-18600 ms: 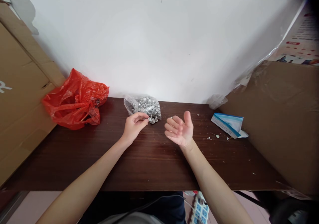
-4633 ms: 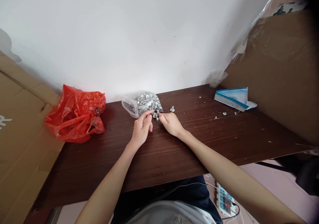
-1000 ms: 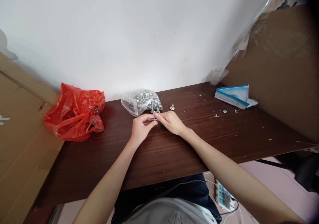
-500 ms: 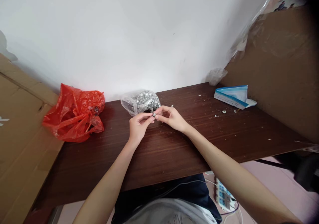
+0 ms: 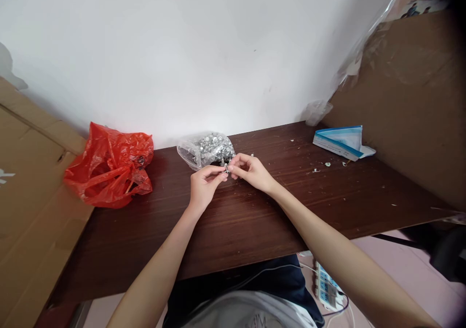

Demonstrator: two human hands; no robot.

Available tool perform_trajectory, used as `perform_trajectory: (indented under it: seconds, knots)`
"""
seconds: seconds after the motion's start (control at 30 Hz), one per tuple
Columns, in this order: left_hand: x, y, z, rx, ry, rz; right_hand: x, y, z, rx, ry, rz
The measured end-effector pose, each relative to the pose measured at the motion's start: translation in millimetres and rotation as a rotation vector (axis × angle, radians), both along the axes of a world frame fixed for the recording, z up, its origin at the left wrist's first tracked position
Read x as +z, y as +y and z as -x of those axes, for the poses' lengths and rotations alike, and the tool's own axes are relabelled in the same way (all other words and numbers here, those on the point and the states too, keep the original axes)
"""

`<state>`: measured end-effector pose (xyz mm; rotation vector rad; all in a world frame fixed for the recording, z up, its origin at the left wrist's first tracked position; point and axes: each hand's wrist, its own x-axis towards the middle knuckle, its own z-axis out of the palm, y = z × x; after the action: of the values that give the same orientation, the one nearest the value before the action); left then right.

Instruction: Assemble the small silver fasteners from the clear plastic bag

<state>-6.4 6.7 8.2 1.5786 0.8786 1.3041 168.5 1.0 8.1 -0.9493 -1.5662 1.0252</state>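
Observation:
My left hand (image 5: 203,188) and my right hand (image 5: 249,172) meet just above the dark wooden table (image 5: 225,221), fingertips pinched together on a small metal screw (image 5: 226,168). Right behind them lies a clear plastic bag of silver screws and nuts (image 5: 206,148), its mouth facing my hands. A loose screw or two lie at the bag's mouth, partly hidden by my fingers.
A crumpled red plastic bag (image 5: 109,171) sits at the left end. A blue and white booklet (image 5: 340,141) lies at the right by a cardboard sheet (image 5: 404,99). More cardboard (image 5: 29,182) leans on the left. A power strip (image 5: 327,286) lies on the floor.
Both hands lifted slightly off the table with the small screw pinched between them; the right hand's fingers now cover the loose screw beside the bag. The bag has not moved.

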Motion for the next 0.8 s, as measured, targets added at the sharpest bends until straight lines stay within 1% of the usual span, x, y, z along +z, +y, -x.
perform_trajectory:
  seconds: [0.13, 0.3, 0.37, 0.47, 0.6, 0.67, 0.7, 0.8]
  knots:
    - [-0.9, 0.8, 0.8, 0.002, 0.001, -0.011, 0.2, 0.9, -2.8, 0.088, 0.062, 0.042]
    - [-2.0, 0.6, -0.1, -0.018, 0.004, -0.01, -1.6, 0.5, -3.5, 0.075, -0.059, 0.032]
    - [-1.8, 0.4, -0.5, -0.03, 0.008, -0.015, -1.2, 0.0, -4.2, 0.081, -0.059, 0.032]
    - [-1.1, 0.3, -0.3, -0.019, 0.015, -0.023, 0.7, -0.8, -6.7, 0.126, -0.023, 0.057]
    - [0.0, 0.6, 0.7, -0.008, 0.022, -0.021, 2.1, -1.4, -9.1, 0.183, -0.052, 0.056]
    - [0.3, 0.7, 0.8, -0.01, 0.02, -0.017, 1.8, -1.2, -9.8, 0.171, -0.104, 0.043]
    - [0.3, 0.8, 0.8, -0.011, 0.018, -0.014, 1.7, -0.9, -10.2, 0.143, -0.142, 0.034]
    - [0.3, 1.0, 0.7, -0.005, 0.015, -0.009, 1.5, 0.5, -11.9, 0.008, -0.193, 0.003]
